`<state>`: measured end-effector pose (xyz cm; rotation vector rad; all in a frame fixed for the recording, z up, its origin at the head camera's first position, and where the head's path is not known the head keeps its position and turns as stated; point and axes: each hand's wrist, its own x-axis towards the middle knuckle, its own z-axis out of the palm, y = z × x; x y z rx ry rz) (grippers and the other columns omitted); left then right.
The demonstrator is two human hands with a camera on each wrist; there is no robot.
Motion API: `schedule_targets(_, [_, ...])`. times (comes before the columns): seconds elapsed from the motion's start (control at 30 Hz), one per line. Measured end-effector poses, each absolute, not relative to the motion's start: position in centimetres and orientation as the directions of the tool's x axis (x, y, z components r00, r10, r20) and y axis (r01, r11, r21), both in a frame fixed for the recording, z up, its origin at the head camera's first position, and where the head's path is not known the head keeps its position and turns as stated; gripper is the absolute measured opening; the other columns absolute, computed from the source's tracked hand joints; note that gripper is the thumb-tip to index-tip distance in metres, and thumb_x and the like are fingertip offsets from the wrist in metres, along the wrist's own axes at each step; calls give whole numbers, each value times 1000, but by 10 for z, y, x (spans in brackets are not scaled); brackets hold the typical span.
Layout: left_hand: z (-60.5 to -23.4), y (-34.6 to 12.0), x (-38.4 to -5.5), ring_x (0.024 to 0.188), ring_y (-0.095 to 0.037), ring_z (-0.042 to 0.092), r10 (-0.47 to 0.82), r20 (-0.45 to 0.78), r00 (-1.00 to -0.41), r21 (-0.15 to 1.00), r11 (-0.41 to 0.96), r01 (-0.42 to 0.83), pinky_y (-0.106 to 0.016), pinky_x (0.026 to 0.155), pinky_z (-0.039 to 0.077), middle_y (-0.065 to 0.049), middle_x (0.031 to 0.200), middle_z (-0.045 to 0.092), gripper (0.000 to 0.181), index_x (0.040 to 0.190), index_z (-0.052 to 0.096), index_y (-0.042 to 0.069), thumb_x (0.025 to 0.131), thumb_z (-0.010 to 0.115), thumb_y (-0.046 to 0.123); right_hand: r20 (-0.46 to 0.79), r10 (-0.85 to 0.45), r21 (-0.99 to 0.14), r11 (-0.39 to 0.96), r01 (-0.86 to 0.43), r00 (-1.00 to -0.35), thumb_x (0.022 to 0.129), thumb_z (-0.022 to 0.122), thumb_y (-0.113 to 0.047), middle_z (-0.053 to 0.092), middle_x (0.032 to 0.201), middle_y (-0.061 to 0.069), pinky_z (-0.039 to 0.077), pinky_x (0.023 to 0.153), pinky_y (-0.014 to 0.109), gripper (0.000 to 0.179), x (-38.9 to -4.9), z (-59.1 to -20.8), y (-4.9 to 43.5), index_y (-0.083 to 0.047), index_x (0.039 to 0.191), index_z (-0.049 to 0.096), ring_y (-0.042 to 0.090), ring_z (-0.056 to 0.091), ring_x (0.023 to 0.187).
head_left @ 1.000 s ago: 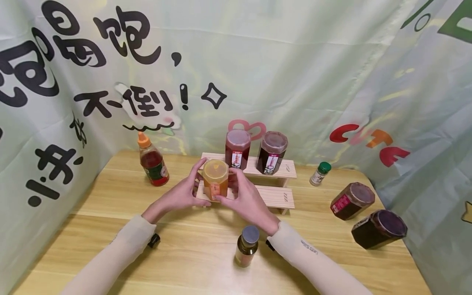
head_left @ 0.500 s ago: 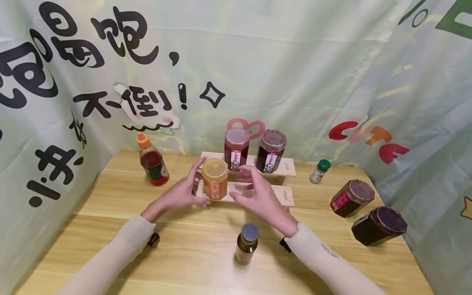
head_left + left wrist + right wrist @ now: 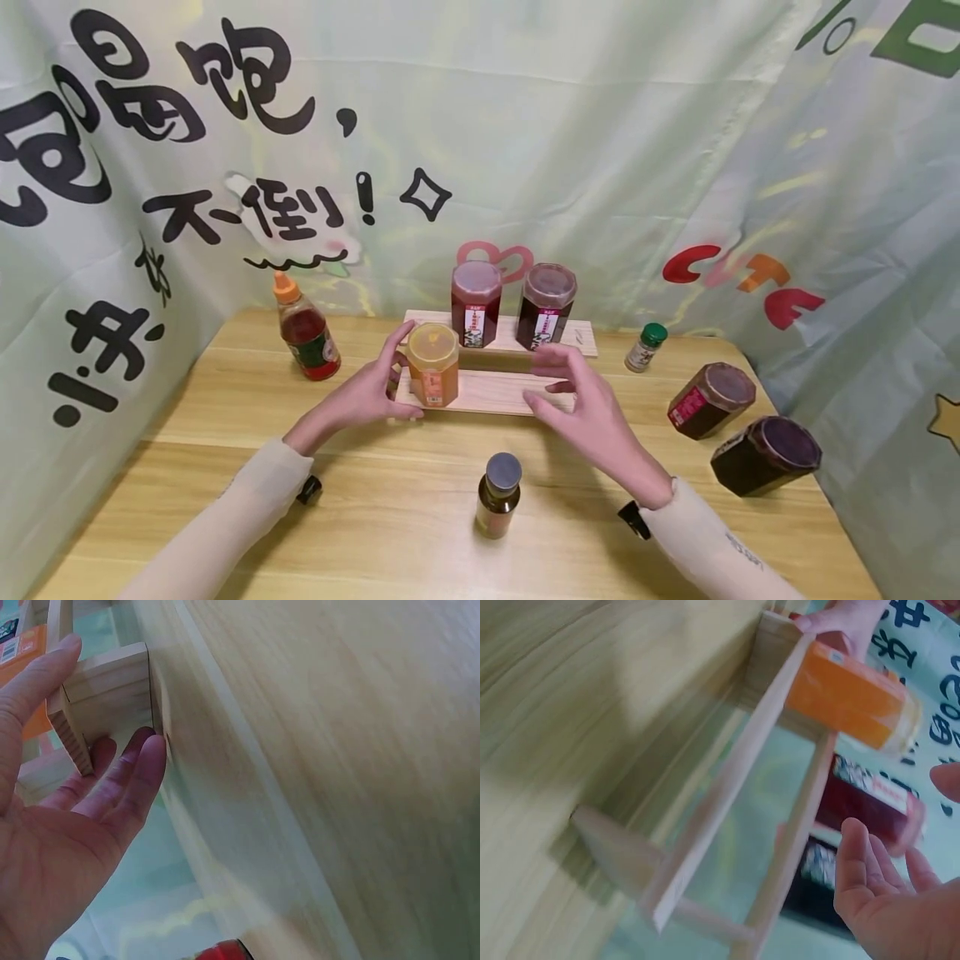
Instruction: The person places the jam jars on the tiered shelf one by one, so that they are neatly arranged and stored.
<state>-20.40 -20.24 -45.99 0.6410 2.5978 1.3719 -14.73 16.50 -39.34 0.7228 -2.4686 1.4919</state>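
Note:
An octagonal orange jar (image 3: 433,371) stands upright at the left end of the lower step of a two-step wooden rack (image 3: 491,390). My left hand (image 3: 373,390) curves round the rack's left end; in the left wrist view its thumb (image 3: 64,660) lies on the front edge and its other fingers reach behind the side panel (image 3: 112,690). One finger lies close beside the jar. My right hand (image 3: 592,408) is held over the lower step's right end, fingers loosely bent, nothing in it. On the upper step stand a red jar (image 3: 475,304) and a dark jar (image 3: 546,308).
A small dark bottle with a grey cap (image 3: 498,496) stands on the table (image 3: 352,517) nearer me. A sauce bottle (image 3: 306,329) is at the left. To the right are a green-capped shaker (image 3: 645,348) and two dark jars (image 3: 710,402). Printed cloth (image 3: 585,150) hangs behind.
My right hand has let go of the orange jar and moved right along the rack. My left hand stays at the rack's left end. The jar keeps its place on the lower step.

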Motion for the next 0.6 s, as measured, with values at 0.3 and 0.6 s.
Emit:
schedule_targets(0.3, [-458,-203,-204,105,-31,67,437,69,-897,803,509,310,-47,85,58,-15,128,61,142,175,-1,38,80,102,17,419,-231,-738,477,-477,-878,99,84,-13,69,139,7,52,98,25,56,-130,-381,208,-10,147,57,23,69,123])
schedule_targets(0.6, [-458,-204,-203,103,-30,67,435,66,-898,810,502,303,-45,83,58,-16,129,61,142,175,-2,37,81,101,16,450,-148,-703,549,-452,-881,98,83,-6,69,136,3,50,94,15,53,-113,-378,242,-8,146,60,7,67,117])
